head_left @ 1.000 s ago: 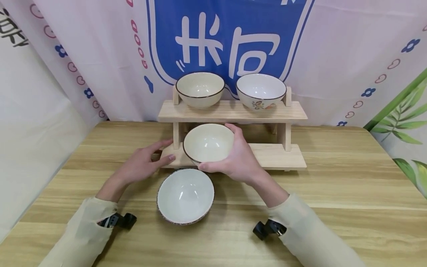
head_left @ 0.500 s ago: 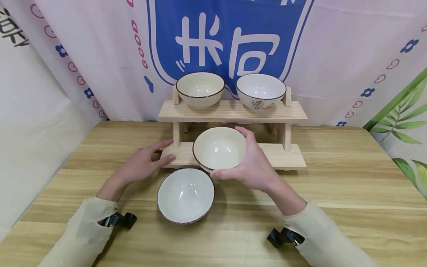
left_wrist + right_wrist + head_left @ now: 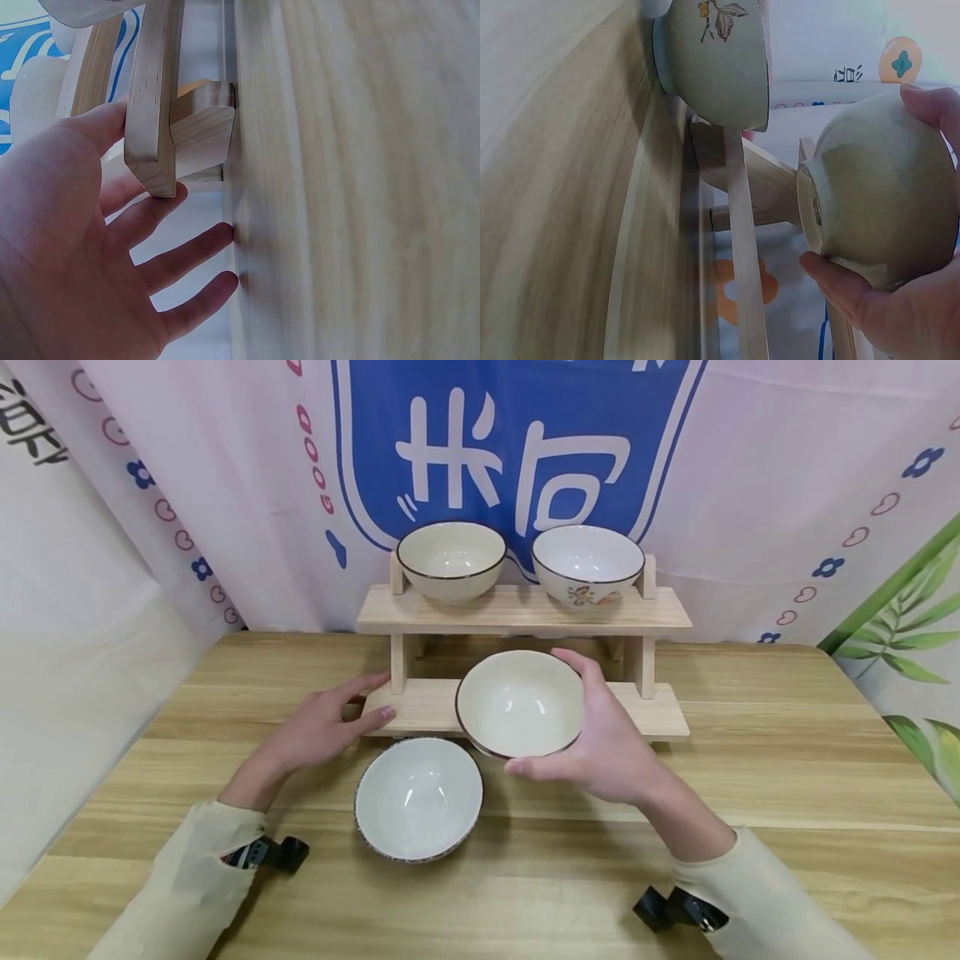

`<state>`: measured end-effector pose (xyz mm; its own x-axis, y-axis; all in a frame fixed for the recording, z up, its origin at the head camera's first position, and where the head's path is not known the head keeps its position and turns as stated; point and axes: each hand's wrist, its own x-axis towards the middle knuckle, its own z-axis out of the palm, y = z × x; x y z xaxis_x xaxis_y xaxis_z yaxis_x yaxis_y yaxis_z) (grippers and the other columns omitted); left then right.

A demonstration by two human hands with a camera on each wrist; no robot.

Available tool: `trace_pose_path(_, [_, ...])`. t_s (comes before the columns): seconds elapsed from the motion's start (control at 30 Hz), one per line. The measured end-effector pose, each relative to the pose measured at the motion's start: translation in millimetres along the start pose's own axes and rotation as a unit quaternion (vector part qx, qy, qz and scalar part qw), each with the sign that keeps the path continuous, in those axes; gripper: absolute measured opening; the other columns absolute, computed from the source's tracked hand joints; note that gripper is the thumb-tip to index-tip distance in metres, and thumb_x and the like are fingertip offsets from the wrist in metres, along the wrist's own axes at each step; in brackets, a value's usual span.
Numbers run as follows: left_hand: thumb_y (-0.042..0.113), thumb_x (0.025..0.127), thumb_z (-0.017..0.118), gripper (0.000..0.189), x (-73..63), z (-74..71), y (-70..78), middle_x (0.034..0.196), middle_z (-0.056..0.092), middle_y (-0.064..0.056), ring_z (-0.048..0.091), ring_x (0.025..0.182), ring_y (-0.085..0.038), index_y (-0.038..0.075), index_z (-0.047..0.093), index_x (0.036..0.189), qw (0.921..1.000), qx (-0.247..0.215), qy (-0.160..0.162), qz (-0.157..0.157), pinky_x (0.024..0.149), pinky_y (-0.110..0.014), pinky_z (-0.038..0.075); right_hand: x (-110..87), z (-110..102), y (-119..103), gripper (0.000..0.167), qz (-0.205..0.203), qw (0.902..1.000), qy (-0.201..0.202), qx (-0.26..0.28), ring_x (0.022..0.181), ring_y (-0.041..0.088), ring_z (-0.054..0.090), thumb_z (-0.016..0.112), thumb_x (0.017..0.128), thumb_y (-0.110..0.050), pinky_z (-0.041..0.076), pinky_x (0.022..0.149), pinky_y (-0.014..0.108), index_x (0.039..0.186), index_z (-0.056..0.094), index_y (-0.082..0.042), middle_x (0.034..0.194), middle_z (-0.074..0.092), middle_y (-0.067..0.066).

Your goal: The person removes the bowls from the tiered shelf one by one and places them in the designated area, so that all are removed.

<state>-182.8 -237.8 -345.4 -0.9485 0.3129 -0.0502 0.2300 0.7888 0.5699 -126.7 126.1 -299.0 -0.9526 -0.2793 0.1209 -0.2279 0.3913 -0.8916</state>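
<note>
My right hand point(image 3: 611, 739) grips a cream bowl point(image 3: 520, 703) with a dark brown rim, thumb on the near side and fingers on the far side. The bowl hangs tilted over the front of the lower board of a wooden two-tier stand point(image 3: 660, 714). In the right wrist view its plain outside and foot point(image 3: 889, 195) show. My left hand point(image 3: 318, 727) holds the left end of that lower board, thumb above and other fingers around the end, as the left wrist view shows. A white bowl point(image 3: 418, 800) with a speckled rim sits on the table before the stand.
On the upper tier stand a cream bowl point(image 3: 452, 564) at left and a white bowl point(image 3: 587, 568) with a painted motif at right. Behind the wooden table point(image 3: 787, 760) hangs a printed curtain point(image 3: 750, 527).
My right hand has carried the cream bowl rightward and toward me, off the left part of the lower tier. The left hand and the other bowls have stayed put.
</note>
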Motion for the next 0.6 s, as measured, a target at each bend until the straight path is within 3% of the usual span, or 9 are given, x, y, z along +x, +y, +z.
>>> trace_pose_path(0.6, [0.059, 0.107, 0.055, 0.074, -0.7, -0.6, 1.0, 0.163, 0.048, -0.024, 0.055, 0.143, -0.047, 0.022, 0.035, 0.168, 1.0, -0.004, -0.002, 0.0, 0.114, -0.068, 0.046, -28.1, -19.6, 20.5, 0.125, -0.008, 0.9999, -0.013, -0.003, 0.128, 0.034, 0.064, 0.103, 0.065, -0.022, 0.055, 0.105, 0.049, 0.163, 0.026, -0.016, 0.152, 0.049, 0.01])
